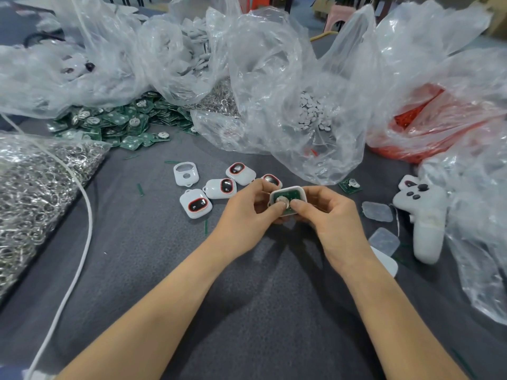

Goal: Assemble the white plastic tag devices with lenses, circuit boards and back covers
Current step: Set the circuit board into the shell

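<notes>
Thumbs [277, 208] of both hands meet on the round metal cell [282, 200] at the middle of a green circuit board [286, 193] and press it into a white shell [301, 192] held open side up. The left hand [247, 212] and right hand [329, 215] curl their other fingers under the shell from opposite sides. This braces it just above the middle of the bench [247, 311], probably so the board seats squarely before a back cover goes on.

Just beyond the left hand lie four tags [195, 206] with dark, red-rimmed lenses facing up, beside an empty shell [185, 174]. They look grouped there as done work, within easy reach.

Right of the right hand are two translucent pieces [377, 211]; I cannot tell whether they are covers. A loose board [350, 185] lies nearby.

Toward the far edge, a pile of boards [115, 124] spills from clear plastic bags [260, 78] whose mouths sag toward the worker, likely for quick picking.

The lenses carry tiny white marks, too small to read. No brand shows.
</notes>
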### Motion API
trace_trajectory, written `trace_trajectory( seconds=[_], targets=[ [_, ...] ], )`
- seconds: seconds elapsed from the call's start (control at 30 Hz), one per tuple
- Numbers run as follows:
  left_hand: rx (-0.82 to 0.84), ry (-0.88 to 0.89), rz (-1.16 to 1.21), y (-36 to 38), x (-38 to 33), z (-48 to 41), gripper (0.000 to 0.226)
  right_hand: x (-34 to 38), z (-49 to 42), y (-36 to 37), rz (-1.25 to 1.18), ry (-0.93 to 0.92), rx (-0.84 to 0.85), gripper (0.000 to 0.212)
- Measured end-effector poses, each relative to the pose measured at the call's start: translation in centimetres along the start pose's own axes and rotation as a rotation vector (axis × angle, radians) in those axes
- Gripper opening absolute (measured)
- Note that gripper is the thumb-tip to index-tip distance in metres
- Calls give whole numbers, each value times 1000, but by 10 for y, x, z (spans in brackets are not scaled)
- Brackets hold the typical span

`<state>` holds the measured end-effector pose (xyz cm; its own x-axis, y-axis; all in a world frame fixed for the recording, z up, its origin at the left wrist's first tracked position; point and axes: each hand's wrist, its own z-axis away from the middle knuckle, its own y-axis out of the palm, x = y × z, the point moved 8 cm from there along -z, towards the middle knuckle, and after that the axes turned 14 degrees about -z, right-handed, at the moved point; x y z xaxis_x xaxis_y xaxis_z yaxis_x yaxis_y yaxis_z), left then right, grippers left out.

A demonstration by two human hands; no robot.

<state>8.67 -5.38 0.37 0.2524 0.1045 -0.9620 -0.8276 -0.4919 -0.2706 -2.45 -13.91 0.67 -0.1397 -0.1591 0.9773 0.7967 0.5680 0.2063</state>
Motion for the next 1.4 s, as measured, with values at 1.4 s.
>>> trace_trajectory(
  seconds=[1.4],
  targets=[
    [23, -8, -33, 0, 4, 0, 14, 9, 2, 4, 147, -87, -4, 20]
  ],
)
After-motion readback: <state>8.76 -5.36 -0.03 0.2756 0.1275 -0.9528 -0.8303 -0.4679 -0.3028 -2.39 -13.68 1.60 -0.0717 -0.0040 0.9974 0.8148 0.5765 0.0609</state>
